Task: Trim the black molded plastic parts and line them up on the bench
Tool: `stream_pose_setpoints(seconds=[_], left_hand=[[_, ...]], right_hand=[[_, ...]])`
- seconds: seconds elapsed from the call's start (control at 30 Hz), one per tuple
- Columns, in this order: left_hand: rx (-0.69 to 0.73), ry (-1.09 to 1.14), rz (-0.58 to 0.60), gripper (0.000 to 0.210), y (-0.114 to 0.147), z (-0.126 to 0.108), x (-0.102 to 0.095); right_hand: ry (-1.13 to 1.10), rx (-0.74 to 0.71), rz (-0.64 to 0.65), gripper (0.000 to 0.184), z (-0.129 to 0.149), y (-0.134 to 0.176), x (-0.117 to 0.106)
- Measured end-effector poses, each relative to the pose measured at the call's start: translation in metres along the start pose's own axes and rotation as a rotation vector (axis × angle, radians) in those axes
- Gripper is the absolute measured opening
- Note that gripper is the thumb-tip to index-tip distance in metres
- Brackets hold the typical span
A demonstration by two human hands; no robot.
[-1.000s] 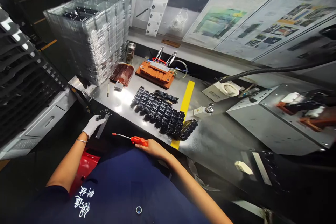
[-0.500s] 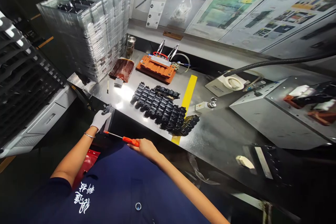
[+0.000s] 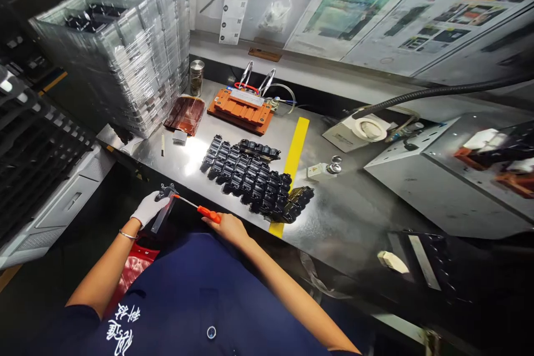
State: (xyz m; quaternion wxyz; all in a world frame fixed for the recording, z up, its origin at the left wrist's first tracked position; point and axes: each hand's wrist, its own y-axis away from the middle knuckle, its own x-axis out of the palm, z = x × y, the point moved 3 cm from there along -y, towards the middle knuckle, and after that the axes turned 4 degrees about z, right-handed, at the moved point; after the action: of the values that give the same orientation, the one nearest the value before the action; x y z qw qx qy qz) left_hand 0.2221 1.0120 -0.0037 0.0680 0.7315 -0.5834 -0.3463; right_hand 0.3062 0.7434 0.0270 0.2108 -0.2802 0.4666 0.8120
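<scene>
My left hand (image 3: 151,208), in a white glove, is closed around a black moulded part (image 3: 167,192) with a long flat grey face. The part hangs tilted off the table's front edge. My bare right hand (image 3: 231,229) grips the handle of an orange screwdriver (image 3: 208,213). Its thin metal shaft points left, and the reddish tip lies against or just beside the part's upper end; I cannot tell which. Rows of similar black parts (image 3: 246,175) lie on the metal table (image 3: 250,228), right of both hands.
An orange fixture (image 3: 240,111) with clamps stands behind the rows, beside a brown film packet (image 3: 186,114) and a lidded jar (image 3: 196,78). Clear plastic trays (image 3: 137,61) are stacked at left. Yellow tape (image 3: 297,144) crosses the table. A grey metal box (image 3: 421,178) sits at right.
The screwdriver tip has gone from the part's lower end to its upper end. My left hand has moved slightly down and left with the part. The whole view has shifted a little.
</scene>
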Motion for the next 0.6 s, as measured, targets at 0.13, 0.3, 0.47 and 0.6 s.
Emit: stream_pose_setpoints(seconds=[0.13, 0.3, 0.47, 0.6], left_hand=[[-0.039, -0.016, 0.065, 0.041, -0.006, -0.004, 0.003], [-0.087, -0.222, 0.197, 0.049, -0.014, 0.0, 0.017], [0.026, -0.762, 0.22, 0.048, -0.025, 0.004, 0.031], [-0.036, -0.441, 0.145, 0.041, -0.052, -0.026, 0.019]], right_hand=[[-0.021, -0.031, 0.037, 0.057, -0.015, -0.005, -0.013], [-0.054, -0.057, 0.158, 0.06, -0.046, -0.008, -0.029], [-0.08, -0.061, 0.177, 0.059, -0.083, -0.02, -0.046], [-0.119, -0.056, 0.166, 0.058, -0.107, -0.02, -0.059]])
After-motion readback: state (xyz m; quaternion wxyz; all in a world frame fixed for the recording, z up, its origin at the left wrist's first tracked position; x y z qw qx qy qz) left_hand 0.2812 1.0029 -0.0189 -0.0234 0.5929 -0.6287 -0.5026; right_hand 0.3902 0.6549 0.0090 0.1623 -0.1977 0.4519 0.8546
